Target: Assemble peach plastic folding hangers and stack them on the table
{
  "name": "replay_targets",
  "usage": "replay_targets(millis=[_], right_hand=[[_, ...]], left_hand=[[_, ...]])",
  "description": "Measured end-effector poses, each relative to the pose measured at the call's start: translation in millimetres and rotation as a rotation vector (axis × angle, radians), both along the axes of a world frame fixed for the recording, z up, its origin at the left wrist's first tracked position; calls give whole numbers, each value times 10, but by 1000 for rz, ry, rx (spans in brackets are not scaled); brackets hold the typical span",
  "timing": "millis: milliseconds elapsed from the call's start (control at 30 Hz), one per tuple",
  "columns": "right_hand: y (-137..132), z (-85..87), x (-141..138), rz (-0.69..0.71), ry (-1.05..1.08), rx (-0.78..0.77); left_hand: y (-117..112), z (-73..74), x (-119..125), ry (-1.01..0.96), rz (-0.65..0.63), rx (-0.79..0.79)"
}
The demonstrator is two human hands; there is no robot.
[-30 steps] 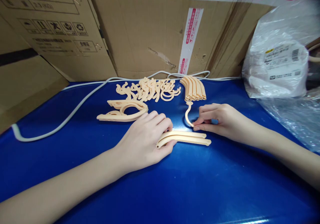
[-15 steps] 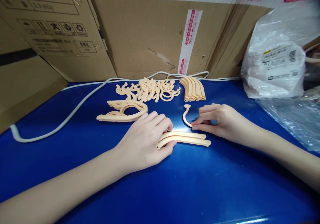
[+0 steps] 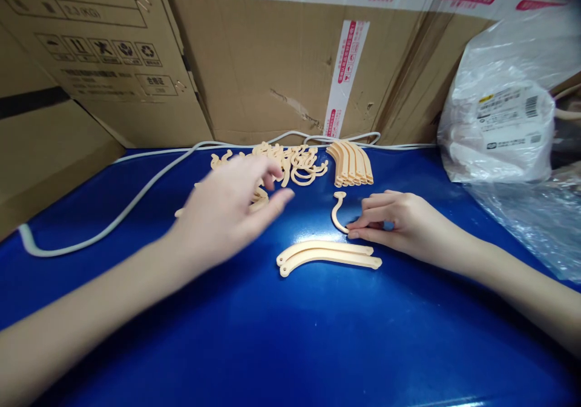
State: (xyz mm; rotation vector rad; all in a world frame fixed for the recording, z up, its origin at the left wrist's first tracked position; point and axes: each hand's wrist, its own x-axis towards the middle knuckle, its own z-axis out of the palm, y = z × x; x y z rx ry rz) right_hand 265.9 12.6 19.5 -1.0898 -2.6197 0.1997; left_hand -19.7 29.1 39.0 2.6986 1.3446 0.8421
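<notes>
Between the thumb and fingertips of my right hand (image 3: 385, 216) is the lower end of a cream plastic hanger hook (image 3: 337, 212); its wide flat end points away from me. My left hand (image 3: 236, 198) is in the air, slightly blurred, thumb apart from the fingers, with nothing seen in it. Beneath it, mostly hidden, lie the cream folded hangers (image 3: 260, 199). Just beyond its fingers is a heap of loose hooks (image 3: 303, 165). Two curved hanger arms (image 3: 329, 254) lie side by side on the blue table (image 3: 318, 340), apart from both hands.
A neat stack of curved hanger arms (image 3: 351, 163) sits at the back, right of the hooks. Cardboard boxes (image 3: 263, 62) wall the rear and left. A white cable (image 3: 149, 186) runs along the back and left. Clear plastic bags (image 3: 499, 116) stand at the right.
My left hand has let go of the two hanger arms and moved up and left, over the folded hangers. The right hand keeps its pinch on the hook, nearly still.
</notes>
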Motion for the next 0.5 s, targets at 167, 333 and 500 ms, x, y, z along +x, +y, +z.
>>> replay_targets(millis=[167,333,500], right_hand=[[-1,8,-1,3,6,-4],[-8,16,1,-1,10,1],[4,14,12,10,-12,21]], left_hand=[[633,302,-445,161,496,-257],[1241,194,-846,226,579,-424],[1513,41,-953,198,519,-563]])
